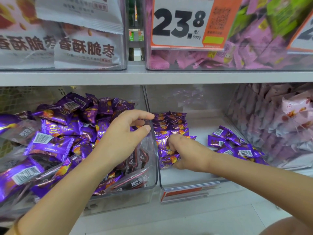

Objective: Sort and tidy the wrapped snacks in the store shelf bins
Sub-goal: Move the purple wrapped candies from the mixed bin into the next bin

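Left hand [125, 133] nearest, fingers loosely curled at the clear wall [155, 150] between bins, holding nothing. Right hand [188, 153] grips the near end of the row of purple snacks [171, 128], centre frame, left side of the middle bin [194, 174]. Step, I'd say: squaring that row. Next: feed in the loose snacks [233, 146] lying right of it; left bin heap [59, 133] looks unsorted.

A white price card [177, 22] reading 23.8 hangs just above the grey shelf board [152, 77]. Its right part is an orange panel [220, 19] with a blurred QR code and a green bar beneath. A second card [304, 36] is cut off by the right edge. Below the board, a clear label holder [186, 190] carries an orange-red strip.
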Demonstrator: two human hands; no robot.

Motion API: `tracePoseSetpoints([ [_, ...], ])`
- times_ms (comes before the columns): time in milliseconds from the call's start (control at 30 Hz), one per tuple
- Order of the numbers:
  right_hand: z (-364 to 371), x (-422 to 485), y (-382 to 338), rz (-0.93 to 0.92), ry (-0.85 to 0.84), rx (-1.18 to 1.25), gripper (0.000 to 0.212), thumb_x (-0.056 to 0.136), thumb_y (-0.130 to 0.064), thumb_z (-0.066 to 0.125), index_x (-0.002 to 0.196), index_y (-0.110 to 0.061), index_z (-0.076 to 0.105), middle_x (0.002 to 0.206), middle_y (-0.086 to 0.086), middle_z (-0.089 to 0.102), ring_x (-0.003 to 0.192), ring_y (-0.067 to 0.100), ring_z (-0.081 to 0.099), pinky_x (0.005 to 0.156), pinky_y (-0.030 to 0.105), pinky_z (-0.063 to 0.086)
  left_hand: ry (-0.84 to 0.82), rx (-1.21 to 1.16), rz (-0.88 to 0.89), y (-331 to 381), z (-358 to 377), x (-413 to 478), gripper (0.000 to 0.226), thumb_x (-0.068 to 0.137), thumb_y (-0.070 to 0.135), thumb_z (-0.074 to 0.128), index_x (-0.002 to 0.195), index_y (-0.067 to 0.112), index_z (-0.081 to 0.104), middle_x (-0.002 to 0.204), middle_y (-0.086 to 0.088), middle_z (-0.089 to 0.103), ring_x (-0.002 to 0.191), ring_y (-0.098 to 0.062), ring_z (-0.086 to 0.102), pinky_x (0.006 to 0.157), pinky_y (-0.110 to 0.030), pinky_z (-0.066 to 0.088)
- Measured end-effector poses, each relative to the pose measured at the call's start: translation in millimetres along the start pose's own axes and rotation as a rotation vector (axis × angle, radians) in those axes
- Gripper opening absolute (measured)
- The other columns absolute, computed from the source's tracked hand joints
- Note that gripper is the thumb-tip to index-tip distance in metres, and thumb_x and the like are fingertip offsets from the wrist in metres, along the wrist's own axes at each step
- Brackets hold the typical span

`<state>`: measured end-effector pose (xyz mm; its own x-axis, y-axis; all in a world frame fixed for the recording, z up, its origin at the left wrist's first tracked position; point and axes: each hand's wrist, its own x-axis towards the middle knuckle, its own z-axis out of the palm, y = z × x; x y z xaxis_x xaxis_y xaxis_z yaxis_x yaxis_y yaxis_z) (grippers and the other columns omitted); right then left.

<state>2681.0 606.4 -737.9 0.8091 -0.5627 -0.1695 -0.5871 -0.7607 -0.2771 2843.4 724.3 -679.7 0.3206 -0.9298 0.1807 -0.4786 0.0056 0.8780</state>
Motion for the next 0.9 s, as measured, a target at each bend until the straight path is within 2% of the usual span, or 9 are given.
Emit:
tracePoseSetpoints([
  [167,4.5,2.2,-2.0,0.137,-0.028,0.241,0.066,0.072,-0.012,0.078,0.116,-0.011,0.028,0.093,0.01,0.05,0.067,0.019,0.045,0.064,0.034,0.043,0.002,-0.001,0.003,0.1,0.3,0.9,0.029,0.088,0.011,0.057,0.1,0.036,0.063,0.116,0.007,0.058,0.105,0.004,0.054,0.089,-0.017,0.043],
  [367,4.7,3.1,-4.0,0.151,-0.039,0.251,0.084,0.073,-0.017,0.078,0.136,-0.012,0.023,0.106,0.002,0.047,0.094,0.022,0.053,0.079,0.03,0.046,0.003,-0.007,0.005,-0.5,0.3,1.0,0.029,0.087,0.01,0.058,0.1,0.035,0.064,0.116,0.005,0.059,0.105,0.002,0.055,0.091,-0.018,0.042],
  [433,3.6,1.8,-3.2,0.129,-0.036,0.256,0.087,0.073,-0.015,0.077,0.139,-0.016,0.021,0.103,-0.005,0.043,0.089,0.018,0.053,0.071,0.025,0.045,0.002,-0.002,0.005,-0.6,0.0,1.0,0.03,0.087,0.009,0.058,0.1,0.035,0.064,0.116,0.005,0.059,0.104,0.002,0.055,0.092,-0.018,0.042],
  [500,3.5,1.0,-2.9,0.101,-0.031,0.274,0.088,0.073,-0.012,0.076,0.14,-0.02,0.019,0.092,-0.015,0.039,0.076,0.011,0.046,0.056,0.014,0.037,0.002,0.004,0.003,-0.7,0.0,1.2,0.03,0.087,0.01,0.058,0.1,0.036,0.064,0.115,0.006,0.059,0.104,0.003,0.055,0.092,-0.017,0.041],
  [533,3.9,0.7,-2.4,0.084,-0.03,0.277,0.089,0.073,-0.011,0.076,0.14,-0.022,0.018,0.098,-0.014,0.043,0.079,0.011,0.045,0.053,0.012,0.033,0.003,0.007,0.003,-0.9,0.4,1.4,0.03,0.087,0.01,0.058,0.1,0.036,0.064,0.115,0.006,0.059,0.104,0.003,0.055,0.091,-0.017,0.041],
  [633,5.1,0.6,-1.7,0.053,-0.014,0.245,0.095,0.072,-0.012,0.076,0.142,-0.031,0.014,0.132,0.004,0.04,0.104,0.021,0.049,0.075,0.026,0.046,-0.001,0.012,0.001,-1.0,0.6,1.4,0.03,0.087,0.011,0.058,0.101,0.036,0.064,0.115,0.007,0.058,0.105,0.004,0.054,0.09,-0.015,0.041],
  [700,5.4,1.3,-3.0,0.058,-0.009,0.191,0.096,0.071,-0.015,0.076,0.142,-0.035,0.013,0.131,0.007,0.035,0.105,0.029,0.052,0.084,0.037,0.049,0.0,0.011,0.003,-1.2,0.8,1.4,0.03,0.087,0.011,0.058,0.101,0.037,0.064,0.116,0.007,0.058,0.105,0.004,0.054,0.09,-0.016,0.042],
  [800,4.4,2.0,-5.7,0.04,0.014,0.053,0.095,0.071,-0.021,0.074,0.141,-0.037,0.012,0.127,0.003,0.034,0.1,0.031,0.054,0.076,0.035,0.048,0.002,0.008,0.005,-1.0,0.6,1.1,0.03,0.087,0.01,0.058,0.1,0.037,0.064,0.116,0.006,0.058,0.105,0.004,0.054,0.088,-0.015,0.042],
  [900,3.4,1.8,-5.8,-0.022,0.036,-0.018,0.098,0.073,-0.023,0.071,0.145,-0.037,0.006,0.138,0.0,0.035,0.11,0.025,0.051,0.07,0.03,0.04,0.004,0.014,0.006,-0.2,0.4,0.6,0.03,0.087,0.01,0.057,0.101,0.036,0.064,0.116,0.007,0.058,0.104,0.005,0.054,0.089,-0.015,0.042],
])
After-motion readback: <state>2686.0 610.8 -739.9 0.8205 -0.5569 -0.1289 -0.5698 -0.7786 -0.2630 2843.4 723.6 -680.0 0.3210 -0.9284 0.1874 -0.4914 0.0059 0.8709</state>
